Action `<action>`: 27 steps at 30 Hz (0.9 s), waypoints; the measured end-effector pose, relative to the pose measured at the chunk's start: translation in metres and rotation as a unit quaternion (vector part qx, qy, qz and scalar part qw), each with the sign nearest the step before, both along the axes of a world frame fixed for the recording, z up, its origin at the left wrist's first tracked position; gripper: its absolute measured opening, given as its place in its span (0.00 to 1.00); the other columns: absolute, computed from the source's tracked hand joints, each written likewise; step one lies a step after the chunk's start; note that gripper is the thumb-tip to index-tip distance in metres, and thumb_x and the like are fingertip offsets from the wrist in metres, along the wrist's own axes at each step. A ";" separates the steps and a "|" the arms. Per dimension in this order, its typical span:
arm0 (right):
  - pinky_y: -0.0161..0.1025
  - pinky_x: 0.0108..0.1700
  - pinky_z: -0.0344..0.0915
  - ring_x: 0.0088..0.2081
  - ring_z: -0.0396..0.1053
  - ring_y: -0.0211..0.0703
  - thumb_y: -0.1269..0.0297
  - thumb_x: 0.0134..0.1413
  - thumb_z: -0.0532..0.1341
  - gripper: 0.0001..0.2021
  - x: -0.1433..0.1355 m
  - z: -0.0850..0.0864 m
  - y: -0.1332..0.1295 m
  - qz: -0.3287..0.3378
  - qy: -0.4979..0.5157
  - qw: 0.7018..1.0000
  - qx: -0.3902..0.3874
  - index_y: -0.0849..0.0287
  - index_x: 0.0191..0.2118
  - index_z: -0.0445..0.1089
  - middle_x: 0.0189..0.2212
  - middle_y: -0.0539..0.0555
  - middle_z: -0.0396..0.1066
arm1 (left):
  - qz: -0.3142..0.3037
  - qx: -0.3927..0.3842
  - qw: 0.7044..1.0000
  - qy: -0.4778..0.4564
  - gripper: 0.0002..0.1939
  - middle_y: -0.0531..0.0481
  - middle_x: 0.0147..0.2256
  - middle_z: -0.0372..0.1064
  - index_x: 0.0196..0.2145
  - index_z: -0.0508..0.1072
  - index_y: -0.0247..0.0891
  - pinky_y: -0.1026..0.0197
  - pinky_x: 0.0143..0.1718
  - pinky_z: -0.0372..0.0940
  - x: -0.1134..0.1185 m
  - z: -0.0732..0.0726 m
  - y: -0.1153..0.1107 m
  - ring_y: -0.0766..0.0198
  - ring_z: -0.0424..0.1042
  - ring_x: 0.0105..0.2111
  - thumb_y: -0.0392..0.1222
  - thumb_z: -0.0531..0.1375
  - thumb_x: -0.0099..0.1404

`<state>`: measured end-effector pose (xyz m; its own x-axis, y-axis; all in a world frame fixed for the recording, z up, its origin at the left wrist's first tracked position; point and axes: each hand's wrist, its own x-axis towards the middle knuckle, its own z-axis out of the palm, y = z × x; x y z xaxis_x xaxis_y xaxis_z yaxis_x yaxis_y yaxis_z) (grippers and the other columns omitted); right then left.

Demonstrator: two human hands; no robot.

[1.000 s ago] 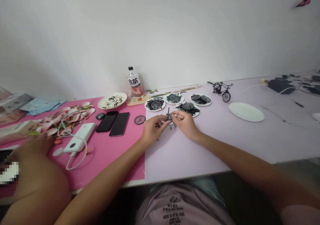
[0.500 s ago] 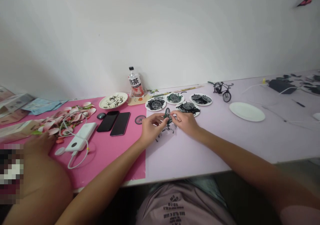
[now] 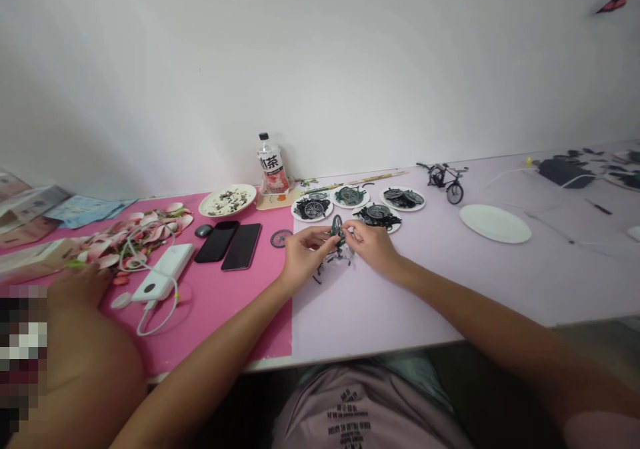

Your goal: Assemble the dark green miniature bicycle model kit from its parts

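Note:
Between my two hands is a small dark green model bicycle [image 3: 337,225], partly put together, its wheel pointing up and thin dark parts hanging below. My left hand [image 3: 309,252] pinches it from the left side. From the right, the fingertips of my right hand [image 3: 371,241] are closed on it close to the wheel; the exact part under them is hidden. A loose grey wheel [image 3: 281,238] lies on the pink mat, left of my left hand. Just beyond my hands stand small white plates heaped with dark bicycle parts, among them the nearest plate [image 3: 395,228].
A finished-looking model bicycle [image 3: 446,180] stands at the back, beside an oval white plate [image 3: 495,224]. Leftward are two phones [image 3: 241,246], a power bank [image 3: 163,272] with cable, a drink bottle [image 3: 273,166] and pink petals [image 3: 135,232]. Another person's arm [image 3: 85,342] rests at far left.
Both hands stay at nearly the same place around the model bicycle. Its wheel and hanging parts have turned slightly. The whole view has shifted a little.

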<state>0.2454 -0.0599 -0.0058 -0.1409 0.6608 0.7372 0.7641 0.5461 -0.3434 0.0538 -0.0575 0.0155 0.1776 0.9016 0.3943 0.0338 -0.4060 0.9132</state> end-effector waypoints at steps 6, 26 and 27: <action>0.34 0.26 0.49 0.18 0.52 0.34 0.61 0.66 0.58 0.11 -0.002 0.001 -0.002 0.025 0.050 0.998 -0.030 0.60 0.40 0.75 0.16 0.43 0.56 | 0.000 -0.002 1.000 0.008 0.23 0.42 0.32 0.81 0.43 0.80 0.32 0.61 0.29 0.74 -0.002 0.002 -0.003 0.57 0.81 0.28 0.51 0.73 0.55; 0.34 0.23 0.46 0.19 0.48 0.34 0.42 0.62 0.60 0.21 -0.012 0.010 -0.012 0.097 0.261 0.943 -0.181 0.58 0.38 0.71 0.16 0.42 0.49 | 0.040 0.183 0.972 0.138 0.18 0.43 0.34 0.81 0.41 0.83 0.39 0.58 0.31 0.74 -0.006 -0.007 0.000 0.59 0.78 0.28 0.55 0.70 0.61; 0.35 0.23 0.46 0.19 0.48 0.34 0.43 0.62 0.60 0.21 -0.012 0.010 -0.012 0.095 0.260 0.944 -0.181 0.58 0.38 0.71 0.16 0.42 0.49 | 0.039 0.186 0.972 0.137 0.18 0.43 0.34 0.81 0.41 0.83 0.39 0.59 0.31 0.74 -0.006 -0.007 0.000 0.59 0.78 0.28 0.55 0.70 0.61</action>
<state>0.2337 -0.0722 0.0045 0.0364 0.8823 0.4694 0.3409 0.4305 -0.8357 0.0476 -0.0573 0.0081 0.2581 0.7213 0.6428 0.2999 -0.6923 0.6564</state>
